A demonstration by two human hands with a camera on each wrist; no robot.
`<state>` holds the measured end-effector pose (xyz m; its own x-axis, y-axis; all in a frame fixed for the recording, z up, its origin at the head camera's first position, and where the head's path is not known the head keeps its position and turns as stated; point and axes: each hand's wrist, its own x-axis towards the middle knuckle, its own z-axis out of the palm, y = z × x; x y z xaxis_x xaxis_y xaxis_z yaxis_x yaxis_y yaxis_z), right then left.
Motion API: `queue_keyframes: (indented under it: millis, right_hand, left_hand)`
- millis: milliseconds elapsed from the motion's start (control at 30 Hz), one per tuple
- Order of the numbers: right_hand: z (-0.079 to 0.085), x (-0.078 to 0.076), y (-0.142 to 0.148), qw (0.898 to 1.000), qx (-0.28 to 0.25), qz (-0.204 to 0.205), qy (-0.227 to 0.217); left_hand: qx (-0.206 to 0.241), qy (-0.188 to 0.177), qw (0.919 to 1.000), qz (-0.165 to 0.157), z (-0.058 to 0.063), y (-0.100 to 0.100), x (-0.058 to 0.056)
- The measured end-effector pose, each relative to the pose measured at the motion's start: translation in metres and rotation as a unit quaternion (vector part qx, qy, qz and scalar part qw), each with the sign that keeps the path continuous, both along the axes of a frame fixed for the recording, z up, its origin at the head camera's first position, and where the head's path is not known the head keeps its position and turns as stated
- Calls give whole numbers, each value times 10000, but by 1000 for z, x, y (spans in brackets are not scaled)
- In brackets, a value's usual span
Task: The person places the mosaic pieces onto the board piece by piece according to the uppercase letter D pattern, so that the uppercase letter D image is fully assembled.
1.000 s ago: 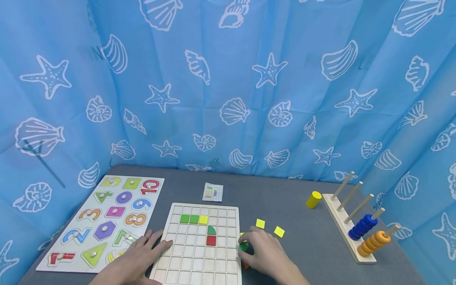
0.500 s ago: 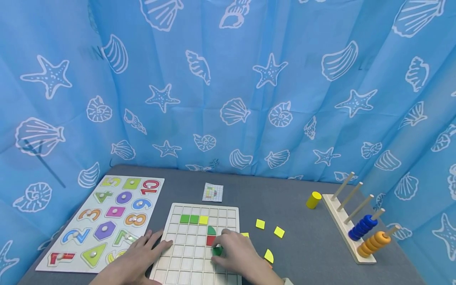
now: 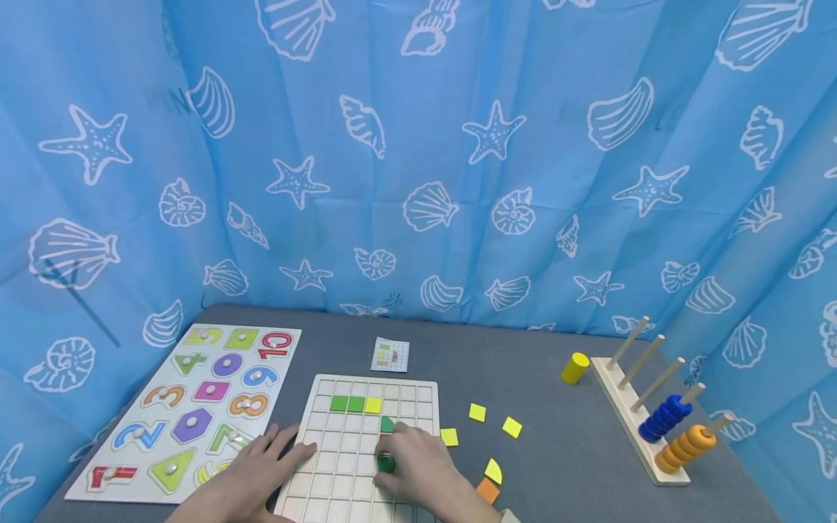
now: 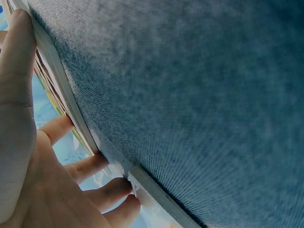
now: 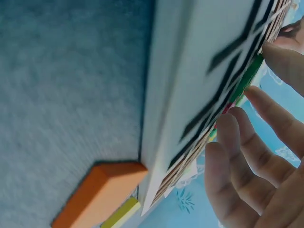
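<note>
A pale wooden grid board (image 3: 331,465) lies on the grey table in the head view. My left hand (image 3: 251,472) rests along its left edge, fingers spread. Over the board's right half, my right hand (image 3: 421,465) pinches a dark green tile (image 3: 386,464) between thumb and forefinger, low against the grid; its full outline is hidden. In the right wrist view that green tile (image 5: 249,78) shows edge-on at the fingertips. Just above it sit a mostly covered red tile and a green quarter-circle tile (image 3: 387,423). Two green squares (image 3: 347,403) and a yellow square (image 3: 373,405) form a row farther up.
Yellow squares (image 3: 477,412), a yellow quarter-circle (image 3: 493,471) and an orange tile (image 3: 487,490) lie right of the board. A number puzzle (image 3: 189,407) is at left, a pattern card (image 3: 390,355) behind. A yellow cylinder (image 3: 575,368) and bead rack (image 3: 628,407) stand at right.
My right hand has carried the green tile leftward from beside the board onto the grid, below the red tile. The orange tile and yellow quarter-circle are uncovered. My left hand stays put.
</note>
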<state>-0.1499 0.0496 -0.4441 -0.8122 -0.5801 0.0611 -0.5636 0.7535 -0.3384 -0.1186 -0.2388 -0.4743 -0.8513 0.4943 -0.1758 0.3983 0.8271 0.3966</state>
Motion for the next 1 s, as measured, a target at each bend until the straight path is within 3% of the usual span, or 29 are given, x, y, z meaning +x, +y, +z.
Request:
queue_keyframes:
  millis: [333,767,1000]
  right_hand:
    - [1,0,-1,9998,-111,62,150]
    - [0,-1,-1,9995,-90,45,292]
    - [7,-2,12,9990,-372,-113,214]
  left_hand:
    - [84,-77,9998,137,-4,-2,0]
    - [87,-319,9992,202,2,0,0]
    - [38,-271,9994,210,3,2,0]
